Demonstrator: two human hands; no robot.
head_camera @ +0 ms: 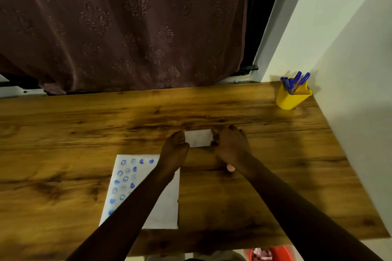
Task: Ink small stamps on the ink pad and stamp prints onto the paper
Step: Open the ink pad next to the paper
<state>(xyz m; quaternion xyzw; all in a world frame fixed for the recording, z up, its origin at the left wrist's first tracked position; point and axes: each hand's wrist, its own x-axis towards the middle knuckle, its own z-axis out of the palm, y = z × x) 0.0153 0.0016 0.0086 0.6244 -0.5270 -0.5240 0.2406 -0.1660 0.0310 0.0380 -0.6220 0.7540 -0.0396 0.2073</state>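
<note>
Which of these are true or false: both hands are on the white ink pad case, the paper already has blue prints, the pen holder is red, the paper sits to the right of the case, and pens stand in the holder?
1. Both the left hand and right hand touch the white ink pad case. True.
2. The paper already has blue stamped prints. True.
3. The pen holder is red. False: it is yellow.
4. The paper lies right of the case. False: it lies left and nearer the person.
5. Blue pens stand in the holder. True.
</note>
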